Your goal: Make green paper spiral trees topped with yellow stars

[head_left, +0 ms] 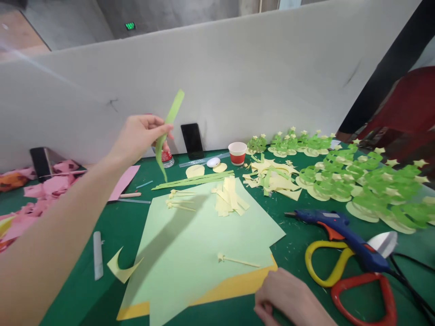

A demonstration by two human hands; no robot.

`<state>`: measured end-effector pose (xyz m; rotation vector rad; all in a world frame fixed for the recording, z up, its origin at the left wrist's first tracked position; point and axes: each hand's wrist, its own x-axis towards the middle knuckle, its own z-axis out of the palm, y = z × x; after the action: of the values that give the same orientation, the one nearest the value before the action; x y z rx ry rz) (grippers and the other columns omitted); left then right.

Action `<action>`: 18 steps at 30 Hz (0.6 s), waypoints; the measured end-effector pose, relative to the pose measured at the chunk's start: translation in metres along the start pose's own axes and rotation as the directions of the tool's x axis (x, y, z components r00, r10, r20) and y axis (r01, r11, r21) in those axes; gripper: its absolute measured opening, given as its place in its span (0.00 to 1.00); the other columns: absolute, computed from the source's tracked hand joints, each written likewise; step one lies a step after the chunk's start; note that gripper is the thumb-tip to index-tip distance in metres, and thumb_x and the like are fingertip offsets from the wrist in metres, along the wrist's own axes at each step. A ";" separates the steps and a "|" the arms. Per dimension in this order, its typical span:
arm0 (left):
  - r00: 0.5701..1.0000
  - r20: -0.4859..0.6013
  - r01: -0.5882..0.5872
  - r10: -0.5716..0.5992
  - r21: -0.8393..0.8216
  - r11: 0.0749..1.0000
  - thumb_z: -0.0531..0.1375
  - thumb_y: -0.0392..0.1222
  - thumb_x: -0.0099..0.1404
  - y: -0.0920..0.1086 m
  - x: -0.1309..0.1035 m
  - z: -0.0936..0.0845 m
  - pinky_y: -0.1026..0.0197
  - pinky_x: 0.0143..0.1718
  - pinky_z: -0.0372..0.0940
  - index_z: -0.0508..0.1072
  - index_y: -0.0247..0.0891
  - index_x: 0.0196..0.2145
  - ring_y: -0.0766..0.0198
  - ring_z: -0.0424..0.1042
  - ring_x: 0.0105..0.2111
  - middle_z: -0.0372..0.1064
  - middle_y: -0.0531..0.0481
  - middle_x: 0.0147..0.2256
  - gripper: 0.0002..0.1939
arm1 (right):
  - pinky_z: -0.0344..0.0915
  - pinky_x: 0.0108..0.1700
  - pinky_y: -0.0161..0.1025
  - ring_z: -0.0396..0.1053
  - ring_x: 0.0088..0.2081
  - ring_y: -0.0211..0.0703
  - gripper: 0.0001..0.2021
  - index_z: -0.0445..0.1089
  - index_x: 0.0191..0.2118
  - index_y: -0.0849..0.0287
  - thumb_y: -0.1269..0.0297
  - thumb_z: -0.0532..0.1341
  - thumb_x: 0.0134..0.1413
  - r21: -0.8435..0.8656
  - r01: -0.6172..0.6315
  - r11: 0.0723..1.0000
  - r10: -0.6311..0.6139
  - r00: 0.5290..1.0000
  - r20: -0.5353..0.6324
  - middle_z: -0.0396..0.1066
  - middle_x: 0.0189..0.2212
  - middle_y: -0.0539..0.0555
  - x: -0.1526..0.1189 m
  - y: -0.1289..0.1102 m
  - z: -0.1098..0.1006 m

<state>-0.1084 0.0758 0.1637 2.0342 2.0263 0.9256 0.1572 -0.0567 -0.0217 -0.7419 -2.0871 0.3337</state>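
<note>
Toward the bench's far edge (125, 226), the left hand (144, 131) pinched a green strip (174, 107), ideally lightly; the right hand (288, 296) hid its grip.

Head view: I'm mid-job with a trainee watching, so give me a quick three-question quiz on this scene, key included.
1. Which hand holds up the green strip?
2. True or false: the red-and-white cup stands upright.
3. What lies partly across the scissors? A) a hammer B) a blue glue gun C) a stapler

Key:
1. The left hand.
2. True.
3. B.
</note>
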 end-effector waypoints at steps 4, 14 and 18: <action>0.991 0.120 0.102 -0.059 -0.389 0.916 0.50 0.41 0.64 0.048 -0.040 0.004 0.65 0.26 0.63 0.64 0.28 0.37 0.72 0.71 0.21 0.70 0.53 0.27 0.11 | 0.64 0.28 0.29 0.67 0.26 0.35 0.08 0.68 0.36 0.56 0.68 0.52 0.55 0.173 -0.270 0.947 0.251 0.960 0.124 0.71 0.26 0.51 0.055 -0.012 -0.045; 0.769 0.628 0.579 0.119 -0.763 0.287 0.62 0.49 0.54 0.076 -0.146 0.089 0.69 0.19 0.66 0.70 0.35 0.28 0.64 0.74 0.25 0.74 0.49 0.26 0.14 | 0.56 0.21 0.32 0.56 0.17 0.32 0.15 0.70 0.26 0.60 0.53 0.57 0.46 0.489 -0.594 0.638 0.552 0.796 0.248 0.57 0.15 0.46 0.115 -0.026 -0.054; 0.616 0.779 0.697 0.116 -0.608 0.381 0.57 0.51 0.57 0.069 -0.186 0.100 0.69 0.21 0.64 0.72 0.32 0.29 0.63 0.74 0.25 0.75 0.45 0.27 0.16 | 0.48 0.19 0.32 0.49 0.17 0.29 0.18 0.71 0.27 0.62 0.49 0.57 0.45 0.446 -0.631 0.634 0.622 0.759 0.191 0.50 0.13 0.44 0.106 -0.002 -0.059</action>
<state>0.0171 -0.0730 0.0568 0.9911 0.9757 0.6580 0.1576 0.0051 0.0830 -1.1304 -1.5714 1.2195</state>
